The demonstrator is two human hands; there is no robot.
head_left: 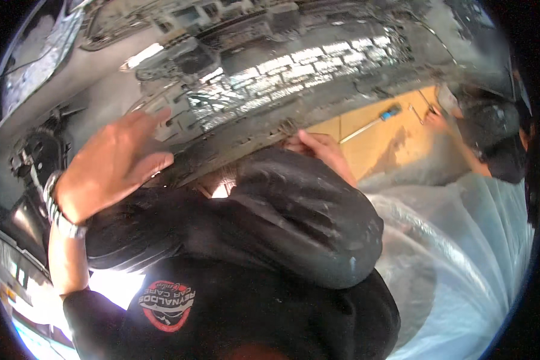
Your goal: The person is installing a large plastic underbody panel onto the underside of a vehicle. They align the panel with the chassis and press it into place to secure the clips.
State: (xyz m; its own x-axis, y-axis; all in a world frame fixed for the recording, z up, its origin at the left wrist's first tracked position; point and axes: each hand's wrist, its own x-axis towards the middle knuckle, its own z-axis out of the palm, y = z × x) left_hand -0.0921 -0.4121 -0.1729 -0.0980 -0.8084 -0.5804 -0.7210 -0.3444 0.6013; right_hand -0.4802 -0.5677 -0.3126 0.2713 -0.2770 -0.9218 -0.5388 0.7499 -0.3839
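A large grey-black plastic car bumper [246, 141] lies across in front of me, its inner side showing, with a mesh grille [300, 72] in its middle. My left hand [111, 159] hovers over the left part of the bumper, next to a slotted plastic section [177, 117]. Its thumb stands apart from the fingers, which are blurred, and nothing shows in it. My right hand [327, 153] is at the bumper's near edge, beside a small clip-like piece [287, 127]. Its fingers are curled and partly hidden by my knee; what they hold, if anything, cannot be made out.
On a tan board [372, 141] to the right lies a long screwdriver [372, 123] with a blue handle. Another person in a dark cap [492, 117] reaches a hand [436, 118] toward the bumper there. Clear plastic sheeting [456, 240] spreads at the lower right.
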